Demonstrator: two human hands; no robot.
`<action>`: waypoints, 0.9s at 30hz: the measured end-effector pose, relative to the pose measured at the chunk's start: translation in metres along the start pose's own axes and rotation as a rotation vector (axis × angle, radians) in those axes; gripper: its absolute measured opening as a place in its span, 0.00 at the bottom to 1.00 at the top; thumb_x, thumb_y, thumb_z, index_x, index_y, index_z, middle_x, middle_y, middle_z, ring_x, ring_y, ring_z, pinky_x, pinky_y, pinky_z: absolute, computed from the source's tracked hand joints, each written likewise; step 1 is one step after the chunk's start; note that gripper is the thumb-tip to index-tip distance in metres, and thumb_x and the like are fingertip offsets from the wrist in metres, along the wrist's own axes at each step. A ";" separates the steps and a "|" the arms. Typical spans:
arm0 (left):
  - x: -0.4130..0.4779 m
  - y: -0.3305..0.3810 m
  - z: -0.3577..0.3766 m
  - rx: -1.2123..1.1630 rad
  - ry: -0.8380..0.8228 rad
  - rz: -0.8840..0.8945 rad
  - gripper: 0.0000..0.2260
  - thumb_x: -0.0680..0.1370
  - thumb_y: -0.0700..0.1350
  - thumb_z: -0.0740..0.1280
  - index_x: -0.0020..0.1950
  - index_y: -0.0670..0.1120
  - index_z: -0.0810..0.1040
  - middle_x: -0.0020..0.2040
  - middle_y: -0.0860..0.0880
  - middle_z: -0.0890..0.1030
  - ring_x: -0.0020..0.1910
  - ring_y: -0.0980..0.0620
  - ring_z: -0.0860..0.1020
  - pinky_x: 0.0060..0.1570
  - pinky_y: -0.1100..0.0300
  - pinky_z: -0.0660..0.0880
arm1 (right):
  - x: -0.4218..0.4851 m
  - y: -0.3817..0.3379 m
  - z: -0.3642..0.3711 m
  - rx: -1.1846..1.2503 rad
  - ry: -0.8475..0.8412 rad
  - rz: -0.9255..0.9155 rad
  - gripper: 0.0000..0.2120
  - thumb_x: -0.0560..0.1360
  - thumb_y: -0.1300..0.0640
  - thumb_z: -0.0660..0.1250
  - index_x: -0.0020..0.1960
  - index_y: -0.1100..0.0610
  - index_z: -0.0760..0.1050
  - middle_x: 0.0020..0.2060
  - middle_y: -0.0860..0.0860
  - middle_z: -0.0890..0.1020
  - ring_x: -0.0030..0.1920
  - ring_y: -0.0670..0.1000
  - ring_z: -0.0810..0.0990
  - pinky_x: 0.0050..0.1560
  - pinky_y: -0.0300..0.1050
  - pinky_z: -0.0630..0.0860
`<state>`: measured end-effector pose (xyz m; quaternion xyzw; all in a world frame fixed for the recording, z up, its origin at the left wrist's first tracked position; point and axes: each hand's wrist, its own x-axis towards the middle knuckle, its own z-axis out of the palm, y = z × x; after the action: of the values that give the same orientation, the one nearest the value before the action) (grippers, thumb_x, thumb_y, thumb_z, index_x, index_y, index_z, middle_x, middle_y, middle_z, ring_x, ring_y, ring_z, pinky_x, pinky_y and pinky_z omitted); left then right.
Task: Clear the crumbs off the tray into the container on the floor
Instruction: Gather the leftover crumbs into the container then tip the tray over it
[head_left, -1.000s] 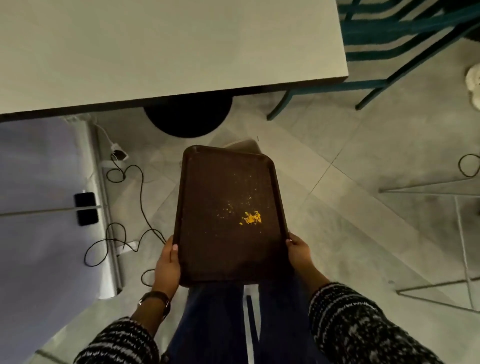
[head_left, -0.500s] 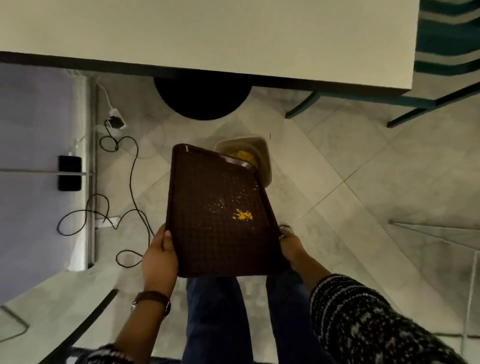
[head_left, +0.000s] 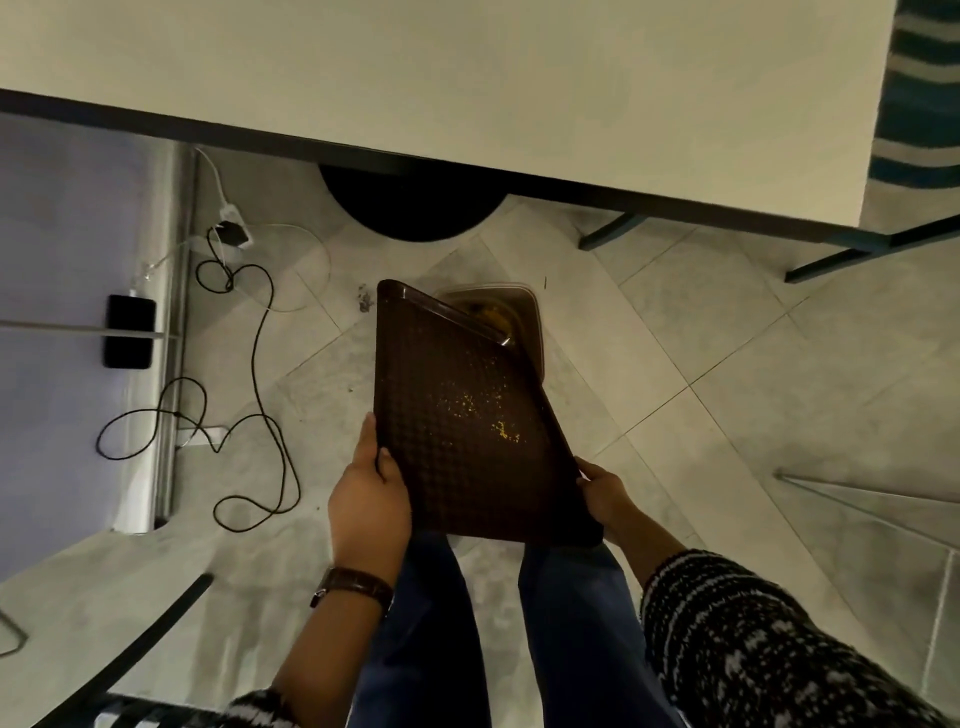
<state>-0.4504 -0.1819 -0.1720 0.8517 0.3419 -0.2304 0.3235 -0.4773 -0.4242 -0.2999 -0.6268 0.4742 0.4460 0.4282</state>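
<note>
I hold a dark brown textured tray (head_left: 431, 457) tilted over the floor, its far right corner dipping over a clear plastic container (head_left: 524, 306) on the tiles. Yellow crumbs (head_left: 504, 428) lie scattered on the tray, with a small clump toward its right side. My left hand (head_left: 369, 499) grips the tray's left edge, thumb on top. The near right corner is gripped by my right hand (head_left: 602, 488). More yellow crumbs show inside the container, which the tray partly hides.
A white table (head_left: 467, 93) spans the top, with its round black base (head_left: 410, 208) just behind the container. Black cables (head_left: 260, 364) and a charger trail over the floor at left. Teal chair legs (head_left: 831, 249) stand at right. My legs in jeans (head_left: 431, 634) are below the tray.
The tray has tipped further, its right side dropping toward the container. The crumb clump has slid right and toward the near edge. More of the container shows beyond the tray.
</note>
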 end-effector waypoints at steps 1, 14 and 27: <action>0.002 0.003 -0.002 0.010 -0.009 0.006 0.21 0.81 0.43 0.52 0.74 0.54 0.60 0.33 0.52 0.72 0.32 0.54 0.72 0.34 0.61 0.66 | 0.000 -0.001 0.001 0.008 0.000 0.007 0.20 0.82 0.63 0.51 0.70 0.52 0.67 0.66 0.54 0.74 0.59 0.56 0.78 0.43 0.36 0.78; 0.008 0.024 -0.045 0.028 0.045 -0.001 0.19 0.81 0.44 0.53 0.73 0.53 0.63 0.32 0.54 0.70 0.32 0.57 0.70 0.35 0.60 0.67 | -0.031 -0.010 0.030 0.052 0.057 -0.072 0.22 0.80 0.66 0.49 0.70 0.53 0.69 0.66 0.53 0.74 0.59 0.55 0.78 0.60 0.50 0.76; 0.006 0.034 0.002 -0.055 -0.044 -0.023 0.20 0.81 0.41 0.51 0.74 0.51 0.62 0.33 0.49 0.73 0.30 0.54 0.70 0.29 0.64 0.64 | -0.005 -0.025 -0.016 -0.042 0.131 0.028 0.20 0.77 0.70 0.55 0.61 0.57 0.77 0.58 0.57 0.80 0.41 0.54 0.79 0.41 0.41 0.77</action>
<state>-0.4214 -0.1993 -0.1636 0.8332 0.3506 -0.2435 0.3515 -0.4513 -0.4344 -0.2881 -0.6568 0.5006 0.4198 0.3765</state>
